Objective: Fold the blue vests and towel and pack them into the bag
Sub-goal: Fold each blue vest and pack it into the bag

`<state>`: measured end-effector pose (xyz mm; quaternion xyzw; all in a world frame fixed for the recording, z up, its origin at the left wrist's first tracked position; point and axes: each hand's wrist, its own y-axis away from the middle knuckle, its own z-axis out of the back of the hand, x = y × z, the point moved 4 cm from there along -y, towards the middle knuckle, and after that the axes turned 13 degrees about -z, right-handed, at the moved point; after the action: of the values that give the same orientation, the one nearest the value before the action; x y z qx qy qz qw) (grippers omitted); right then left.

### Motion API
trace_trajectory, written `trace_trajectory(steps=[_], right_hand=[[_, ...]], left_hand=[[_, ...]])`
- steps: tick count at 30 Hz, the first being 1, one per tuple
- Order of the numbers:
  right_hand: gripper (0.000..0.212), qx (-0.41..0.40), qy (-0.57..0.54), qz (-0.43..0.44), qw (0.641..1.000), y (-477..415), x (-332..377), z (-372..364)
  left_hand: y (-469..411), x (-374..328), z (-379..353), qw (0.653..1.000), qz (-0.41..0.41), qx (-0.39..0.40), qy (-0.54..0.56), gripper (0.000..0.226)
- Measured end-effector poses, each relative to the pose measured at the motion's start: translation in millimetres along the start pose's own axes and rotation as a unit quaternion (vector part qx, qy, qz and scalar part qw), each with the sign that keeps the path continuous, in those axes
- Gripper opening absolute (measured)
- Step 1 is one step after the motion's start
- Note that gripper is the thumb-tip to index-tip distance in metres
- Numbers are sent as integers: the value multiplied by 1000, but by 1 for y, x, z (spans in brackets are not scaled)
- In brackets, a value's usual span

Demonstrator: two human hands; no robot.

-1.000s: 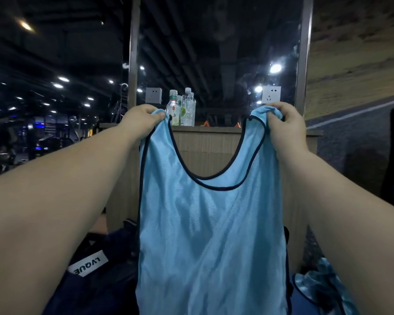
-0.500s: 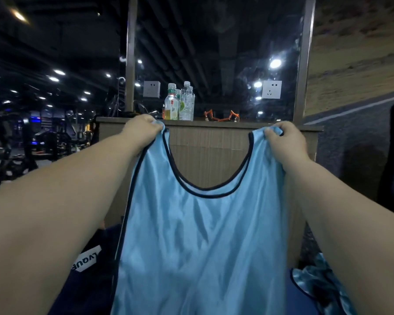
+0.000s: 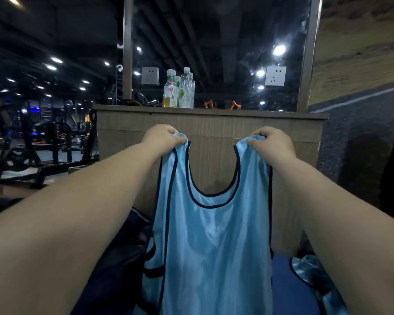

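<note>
1. The left hand (image 3: pixel 162 138) grips one shoulder strap of a light-blue vest (image 3: pixel 214 246), fingers curled over the strap's top; the right hand (image 3: pixel 272 144) grips the other strap the same way.
2. The vest hangs upright between the two hands, its front spread flat towards the person; black piping edges the neck and armholes; its hem runs out of the bottom of the view.
3. A dark navy bag (image 3: pixel 114 258) lies low on the left, just beside the vest's edge and partly hidden by it and the left forearm; whether it is open cannot be told.
4. A second light-blue vest (image 3: pixel 314 273), crumpled, lies at the lower right beside the right forearm, on a blue surface (image 3: pixel 282 292).
5. Behind the hanging vest stands a wooden counter (image 3: pixel 214 123); on its top a cluster of plastic bottles (image 3: pixel 179 92) stands upright, one holding yellowish drink.
6. Two white wall sockets (image 3: pixel 275 76) sit on the dark panel above the counter; gym machines (image 3: pixel 43 137) stand dimly on the left.
</note>
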<state>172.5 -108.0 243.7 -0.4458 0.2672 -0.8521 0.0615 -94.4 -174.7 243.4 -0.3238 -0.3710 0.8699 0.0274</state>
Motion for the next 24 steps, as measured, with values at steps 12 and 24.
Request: trace_trajectory(steps=[12,24], right_hand=[[7,121,-173,-59,976,10,-1,-22],[22,263,-182,-73,945,43,21,-62]], left_hand=[[3,1,-28,982,41,49,176,14],[18,-13,-54,960,13,174,221,7]])
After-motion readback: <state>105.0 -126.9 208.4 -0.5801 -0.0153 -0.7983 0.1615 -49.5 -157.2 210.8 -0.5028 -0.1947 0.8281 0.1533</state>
